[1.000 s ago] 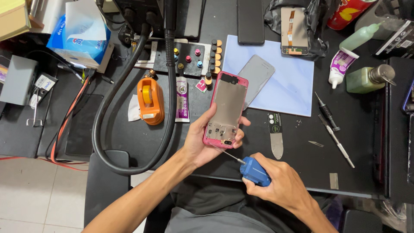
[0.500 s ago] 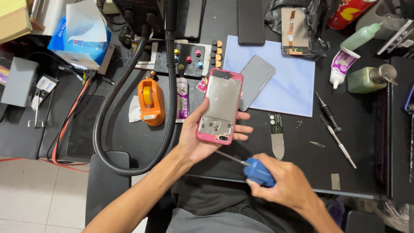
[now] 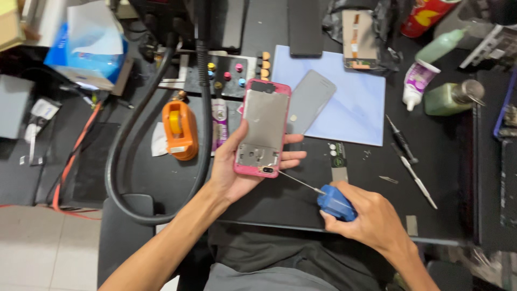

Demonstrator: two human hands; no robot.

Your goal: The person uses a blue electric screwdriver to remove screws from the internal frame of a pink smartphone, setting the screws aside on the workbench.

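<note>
My left hand (image 3: 237, 167) holds an opened phone with a pink frame (image 3: 262, 128) upright over the dark bench, its bare metal inside facing me. My right hand (image 3: 371, 218) grips a blue-handled screwdriver (image 3: 335, 203). The thin shaft runs up and left, and its tip touches the phone's lower edge near the camera corner. A grey phone panel (image 3: 309, 101) lies face up on the pale blue mat (image 3: 350, 113) just behind the phone.
An orange tape dispenser (image 3: 179, 130) and a thick black hose (image 3: 156, 161) sit to the left. A tray with coloured screw caps (image 3: 226, 75), glue tube (image 3: 417, 86), green bottle (image 3: 449, 97), loose tools (image 3: 409, 161) and a tissue box (image 3: 89, 48) crowd the bench.
My left hand has turned the phone slightly and kept it raised. The screwdriver tip has stayed at the phone's lower edge while my right hand shifted a little right.
</note>
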